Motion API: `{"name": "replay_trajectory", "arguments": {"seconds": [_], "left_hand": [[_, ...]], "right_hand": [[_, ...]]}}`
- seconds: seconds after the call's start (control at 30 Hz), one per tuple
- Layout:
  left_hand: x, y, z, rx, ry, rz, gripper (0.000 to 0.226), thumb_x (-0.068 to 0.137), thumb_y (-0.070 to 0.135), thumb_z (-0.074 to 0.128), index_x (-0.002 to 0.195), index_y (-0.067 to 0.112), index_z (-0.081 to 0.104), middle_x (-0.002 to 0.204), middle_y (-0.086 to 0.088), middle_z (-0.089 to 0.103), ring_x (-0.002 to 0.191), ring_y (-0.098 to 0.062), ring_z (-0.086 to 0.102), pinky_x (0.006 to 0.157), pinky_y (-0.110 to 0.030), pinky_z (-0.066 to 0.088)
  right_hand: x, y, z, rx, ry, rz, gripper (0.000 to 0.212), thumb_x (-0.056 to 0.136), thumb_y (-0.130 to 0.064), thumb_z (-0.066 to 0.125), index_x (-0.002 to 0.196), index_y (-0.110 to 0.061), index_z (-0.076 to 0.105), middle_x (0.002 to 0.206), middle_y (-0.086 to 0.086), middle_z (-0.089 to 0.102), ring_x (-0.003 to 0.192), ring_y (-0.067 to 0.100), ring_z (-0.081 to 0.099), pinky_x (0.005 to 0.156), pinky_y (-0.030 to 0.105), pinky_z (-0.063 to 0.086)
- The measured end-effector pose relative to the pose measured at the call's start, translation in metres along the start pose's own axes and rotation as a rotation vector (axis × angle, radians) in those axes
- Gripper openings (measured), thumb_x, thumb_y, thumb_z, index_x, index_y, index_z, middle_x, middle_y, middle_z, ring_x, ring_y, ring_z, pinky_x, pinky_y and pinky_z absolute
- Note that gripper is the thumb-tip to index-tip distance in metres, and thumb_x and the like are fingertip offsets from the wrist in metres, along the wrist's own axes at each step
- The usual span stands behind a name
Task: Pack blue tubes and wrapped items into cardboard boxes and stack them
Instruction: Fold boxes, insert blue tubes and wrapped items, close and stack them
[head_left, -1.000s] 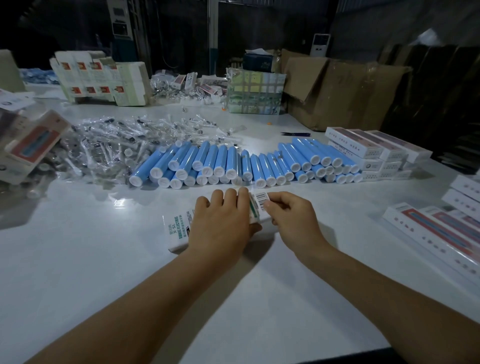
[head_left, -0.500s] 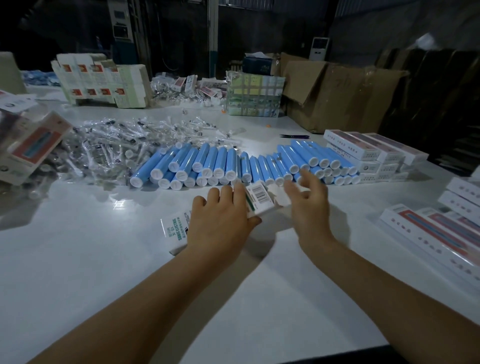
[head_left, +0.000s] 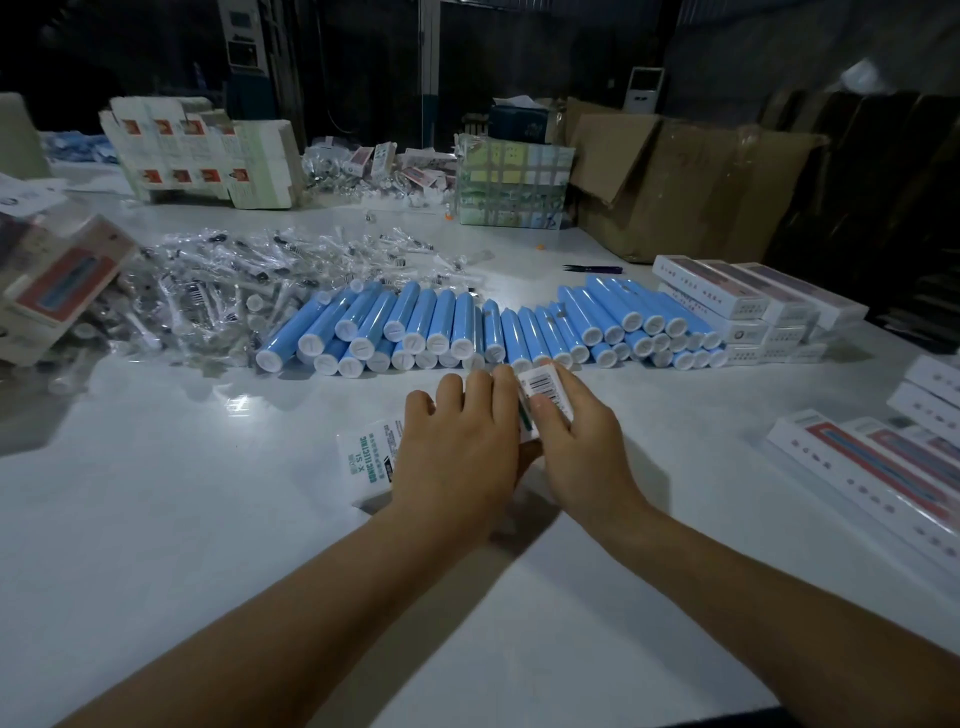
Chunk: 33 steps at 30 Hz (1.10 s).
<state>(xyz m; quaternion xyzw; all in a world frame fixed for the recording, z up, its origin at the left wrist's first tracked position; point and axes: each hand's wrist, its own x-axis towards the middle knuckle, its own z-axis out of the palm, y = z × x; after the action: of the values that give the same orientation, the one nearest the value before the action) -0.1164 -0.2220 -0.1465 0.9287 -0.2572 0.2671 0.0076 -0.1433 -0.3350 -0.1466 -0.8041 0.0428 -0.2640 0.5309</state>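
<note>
Right now your left hand (head_left: 457, 447) lies palm-down over a white carton (head_left: 371, 457) near the middle of the tabletop (head_left: 156, 519), fingers curled over its far edge and holding it, the printed end poking out to the left. Your right hand (head_left: 576, 441) grips the carton's other end, thumb pressed on the barcode flap (head_left: 545, 387). Just beyond your hands, a long row of blue tubes (head_left: 467, 327) with white caps runs across the tabletop. Toward the left edge sits a heap of clear-wrapped items (head_left: 218, 296). Stacked white boxes (head_left: 753, 306) stand at the row's right end, and more boxes (head_left: 883, 467) lie along the right edge.
</note>
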Motion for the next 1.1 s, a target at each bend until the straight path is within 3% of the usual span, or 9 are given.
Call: {"name": "replay_trajectory", "arguments": {"seconds": [0.13,0.27,0.37,0.43,0.53,0.73,0.83,0.97,1.1], "left_hand": [[-0.002,0.002,-0.005,0.036,-0.008,-0.009,0.072,0.089,0.053,0.016,0.144,0.008,0.022,0.132,-0.009,0.047,0.109,-0.026,0.047,0.088,-0.040,0.038],[-0.005,0.002,-0.008,0.037,-0.014,0.002,0.074,0.090,0.056,0.017,0.142,0.006,0.029,0.126,-0.010,0.051,0.105,-0.026,0.051,0.085,-0.040,0.041],[-0.007,-0.001,-0.009,0.014,0.032,-0.003,0.069,0.090,0.056,0.038,0.135,0.005,0.044,0.115,-0.011,0.059,0.094,-0.028,0.056,0.077,-0.041,0.045],[-0.006,-0.003,-0.007,-0.010,0.014,0.004,0.070,0.091,0.057,0.038,0.140,0.007,0.038,0.121,-0.011,0.056,0.100,-0.028,0.053,0.082,-0.042,0.043],[-0.006,-0.005,-0.005,-0.011,0.019,-0.005,0.071,0.091,0.059,0.039,0.140,0.008,0.037,0.123,-0.010,0.055,0.102,-0.027,0.053,0.084,-0.042,0.043],[-0.004,-0.006,-0.004,-0.035,0.093,0.005,0.071,0.083,0.059,0.054,0.130,0.006,0.050,0.110,-0.011,0.062,0.092,-0.028,0.059,0.075,-0.042,0.047],[-0.004,-0.006,-0.003,-0.028,0.094,0.013,0.072,0.083,0.059,0.055,0.131,0.006,0.049,0.111,-0.011,0.062,0.092,-0.027,0.058,0.075,-0.041,0.047],[-0.004,-0.005,-0.003,0.004,0.076,0.030,0.073,0.085,0.060,0.052,0.135,0.006,0.045,0.115,-0.011,0.060,0.096,-0.027,0.057,0.078,-0.041,0.047],[-0.005,-0.003,-0.002,0.048,0.070,0.042,0.073,0.085,0.060,0.051,0.134,0.007,0.047,0.112,-0.009,0.061,0.093,-0.025,0.057,0.078,-0.040,0.047]], "right_hand": [[-0.005,0.000,-0.002,-0.158,-0.016,-0.104,0.041,0.101,-0.022,0.039,0.140,-0.009,0.042,0.129,0.004,0.058,0.117,0.014,0.055,0.096,0.026,0.048],[-0.007,-0.004,-0.007,-0.036,-0.087,-0.011,0.044,0.101,-0.030,0.038,0.139,-0.009,0.044,0.131,0.011,0.057,0.121,0.022,0.054,0.100,0.042,0.047],[-0.002,-0.007,-0.013,0.389,-0.087,0.180,0.032,0.102,-0.027,0.037,0.115,-0.016,0.063,0.096,0.003,0.072,0.091,0.013,0.068,0.075,0.029,0.057],[0.003,-0.007,-0.017,0.519,-0.089,0.248,0.029,0.100,-0.020,0.041,0.102,-0.015,0.069,0.087,0.005,0.073,0.083,0.014,0.069,0.069,0.027,0.058],[0.005,-0.005,-0.016,0.475,-0.087,0.256,0.027,0.099,-0.017,0.044,0.117,-0.011,0.064,0.102,0.012,0.069,0.092,0.019,0.068,0.075,0.031,0.058],[0.005,-0.003,-0.017,0.424,-0.035,0.211,0.031,0.101,-0.020,0.041,0.127,-0.014,0.059,0.106,0.008,0.067,0.098,0.021,0.067,0.068,0.027,0.055],[0.005,-0.002,-0.017,0.436,-0.035,0.222,0.029,0.101,-0.020,0.043,0.122,-0.015,0.061,0.105,0.007,0.068,0.096,0.021,0.067,0.067,0.027,0.056],[0.006,0.001,-0.017,0.492,-0.036,0.243,0.026,0.100,-0.016,0.043,0.102,-0.023,0.068,0.088,-0.001,0.073,0.085,0.014,0.071,0.062,0.025,0.055],[0.007,0.001,-0.016,0.561,-0.058,0.271,0.029,0.099,-0.013,0.041,0.099,-0.023,0.069,0.085,-0.001,0.074,0.080,0.013,0.071,0.062,0.027,0.055]]}}
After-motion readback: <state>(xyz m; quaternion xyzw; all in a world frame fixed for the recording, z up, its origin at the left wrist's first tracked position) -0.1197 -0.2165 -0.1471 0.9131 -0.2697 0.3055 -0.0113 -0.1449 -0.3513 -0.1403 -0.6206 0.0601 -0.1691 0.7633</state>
